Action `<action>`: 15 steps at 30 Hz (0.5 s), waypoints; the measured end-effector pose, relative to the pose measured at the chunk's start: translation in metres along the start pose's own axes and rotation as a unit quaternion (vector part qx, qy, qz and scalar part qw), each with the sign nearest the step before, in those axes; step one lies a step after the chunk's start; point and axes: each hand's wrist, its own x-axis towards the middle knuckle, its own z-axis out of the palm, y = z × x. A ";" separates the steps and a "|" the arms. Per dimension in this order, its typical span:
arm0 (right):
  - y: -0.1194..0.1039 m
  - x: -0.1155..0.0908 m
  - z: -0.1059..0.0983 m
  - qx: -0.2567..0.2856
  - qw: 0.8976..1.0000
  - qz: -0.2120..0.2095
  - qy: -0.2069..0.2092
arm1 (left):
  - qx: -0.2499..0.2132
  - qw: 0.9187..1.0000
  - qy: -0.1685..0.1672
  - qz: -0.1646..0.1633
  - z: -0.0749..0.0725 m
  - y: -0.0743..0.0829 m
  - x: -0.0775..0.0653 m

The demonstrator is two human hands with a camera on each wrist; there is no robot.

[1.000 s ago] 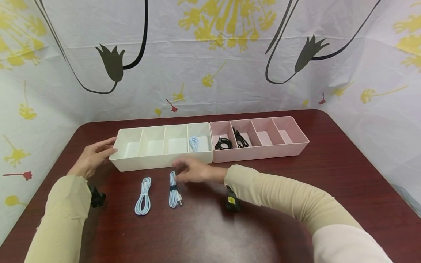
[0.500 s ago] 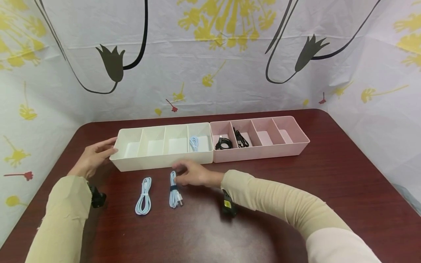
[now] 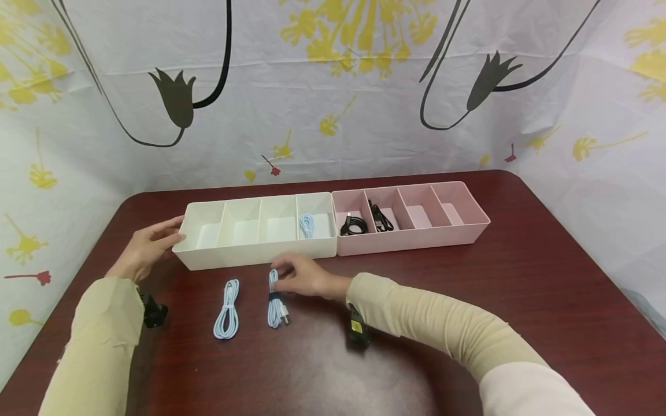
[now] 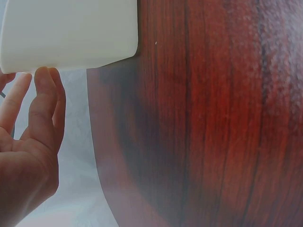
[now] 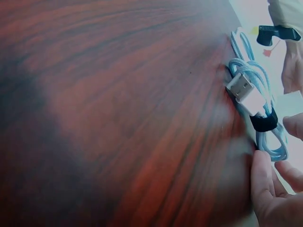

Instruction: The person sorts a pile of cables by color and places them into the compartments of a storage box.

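In the head view, my left hand (image 3: 145, 248) touches the left end of the white divided organizer (image 3: 255, 254). Its extended fingertips rest against the organizer's end wall (image 4: 71, 47) in the left wrist view. My right hand (image 3: 307, 277) is at the far end of a light blue USB cable (image 3: 274, 315), bundled with a dark strap and lying on the table. In the right wrist view, the fingertips (image 5: 262, 161) are right at the cable's end loop, while the thumb (image 5: 296, 125) stands beside the strap (image 5: 264, 122). Another coiled light blue cable (image 3: 226, 318) lies to the left.
A pink divided organizer (image 3: 416, 238) adjoins the white one on the right. Black cables (image 3: 355, 225) lie in its two left compartments. One light blue cable (image 3: 307, 225) sits in the white organizer's rightmost compartment. A patterned cloth (image 3: 333, 144) hangs behind the dark red table (image 3: 546, 289).
My right hand has lowered slightly and moved a little left over the strapped cable, its thumb now overlapping it. The left hand and both organizers have stayed put.
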 end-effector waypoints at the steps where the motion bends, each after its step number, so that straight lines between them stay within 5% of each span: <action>1: 0.000 0.000 0.000 -0.008 1.000 -0.002 0.003 | 0.000 1.000 0.000 0.000 0.000 0.000 0.000; 15: 0.005 0.004 0.007 -0.116 0.992 0.001 0.057 | -0.004 1.000 -0.004 -0.001 0.000 0.001 0.000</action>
